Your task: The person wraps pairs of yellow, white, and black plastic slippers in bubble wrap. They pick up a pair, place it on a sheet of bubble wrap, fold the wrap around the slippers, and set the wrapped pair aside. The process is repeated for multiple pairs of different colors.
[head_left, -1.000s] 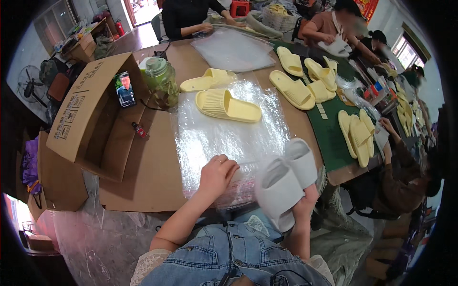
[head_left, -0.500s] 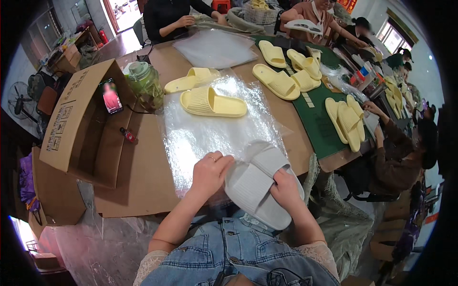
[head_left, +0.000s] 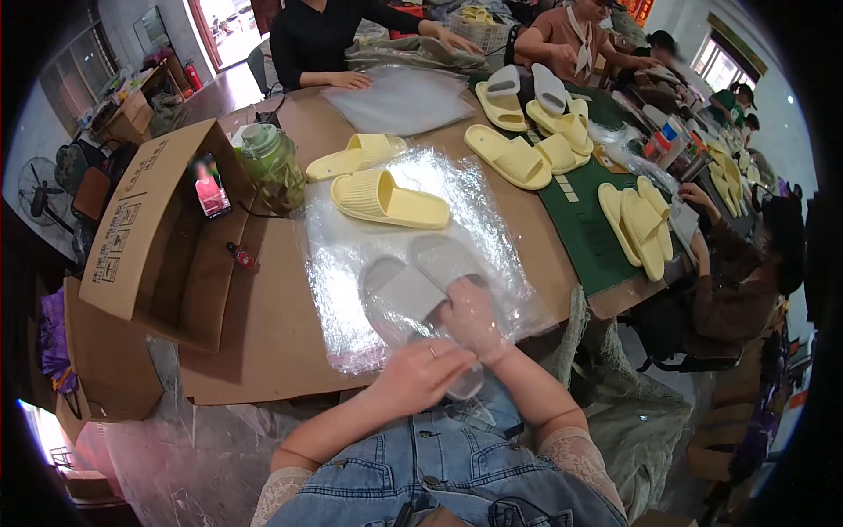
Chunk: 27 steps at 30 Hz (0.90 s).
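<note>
A pair of grey slide slippers (head_left: 406,294) lies over the clear plastic bags (head_left: 329,272) in front of me, seen through a shiny film. My right hand (head_left: 474,318) grips the slippers, its fingers curled at the strap, and film seems to cover the hand too. Close to my body, my left hand (head_left: 423,376) is closed at the bag's near edge, beside the heel end of a slipper. Beyond the grey pair, a yellow slipper (head_left: 391,200) rests on the bags, with another yellow slipper (head_left: 356,156) behind it.
At left stand an open cardboard box (head_left: 158,237) with a phone (head_left: 211,186) in it, a small red bottle (head_left: 240,255) and a green-tinted jar (head_left: 270,167). More yellow slippers (head_left: 509,156) sit on the green mat (head_left: 584,237) at right. Co-workers surround the table.
Both hands brought the grey slippers forward and left, under clear film. My left hand moved down toward me. Across the table, a co-worker's light slippers now lie on the yellow ones.
</note>
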Motion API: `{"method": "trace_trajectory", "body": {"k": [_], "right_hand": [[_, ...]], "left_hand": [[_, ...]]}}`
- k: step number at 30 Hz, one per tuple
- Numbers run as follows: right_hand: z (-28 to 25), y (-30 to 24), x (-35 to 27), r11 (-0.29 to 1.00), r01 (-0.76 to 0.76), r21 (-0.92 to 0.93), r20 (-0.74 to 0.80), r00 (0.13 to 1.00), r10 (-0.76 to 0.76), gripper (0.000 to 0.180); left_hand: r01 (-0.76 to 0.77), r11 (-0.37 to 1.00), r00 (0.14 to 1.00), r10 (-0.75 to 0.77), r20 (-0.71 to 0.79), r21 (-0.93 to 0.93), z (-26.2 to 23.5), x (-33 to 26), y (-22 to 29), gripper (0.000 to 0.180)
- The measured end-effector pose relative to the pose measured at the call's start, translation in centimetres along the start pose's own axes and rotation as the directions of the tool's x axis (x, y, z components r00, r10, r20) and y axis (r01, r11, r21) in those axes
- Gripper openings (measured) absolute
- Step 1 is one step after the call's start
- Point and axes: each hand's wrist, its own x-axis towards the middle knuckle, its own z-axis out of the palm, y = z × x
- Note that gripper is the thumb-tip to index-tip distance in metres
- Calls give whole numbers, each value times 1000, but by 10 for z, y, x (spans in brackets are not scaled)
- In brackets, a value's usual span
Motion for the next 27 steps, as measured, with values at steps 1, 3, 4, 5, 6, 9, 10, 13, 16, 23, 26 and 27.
{"method": "trace_trajectory", "body": {"k": [1,3,4,5,6,9,10,13,16,23,26,27], "right_hand": [[-3,-6,8,986,-131,103,80,989,123,19],[4,-8,16,983,-163,83,27,986,162,19],[8,-6,19,981,-181,72,0,983,182,19],[14,-1,22,975,-200,97,-25,979,203,19],[18,5,24,968,-217,122,-50,973,224,19],[9,16,21,960,-179,215,-134,968,210,21],[-3,16,18,958,-154,242,-166,966,197,23],[-16,23,14,976,-177,123,-121,974,192,21],[-35,18,-1,928,-358,103,-22,932,362,17],[-58,52,-86,757,-383,529,-59,874,483,31],[-70,51,-110,615,-410,674,12,838,546,42],[-73,54,-118,636,-337,694,-24,873,488,44]], "left_hand": [[-16,999,999,17,45,-28,0,-3,4,18],[-15,993,995,26,94,-120,2,-8,13,19],[-12,986,992,32,119,-167,0,-9,18,20],[-48,976,986,81,148,-210,-7,-8,23,21],[-34,954,984,84,156,-297,-11,-8,26,20],[8,855,986,80,147,-519,-30,-5,30,15],[65,872,992,-4,125,-486,-37,-6,27,16],[250,868,963,-271,12,-430,-54,-10,11,17],[399,668,808,-580,-103,-627,-63,-9,-1,13],[178,920,932,-271,-241,-348,-58,8,-9,16],[105,960,987,-132,-89,-259,-48,19,2,20],[62,976,996,-74,-52,-210,-43,21,3,18]]}}
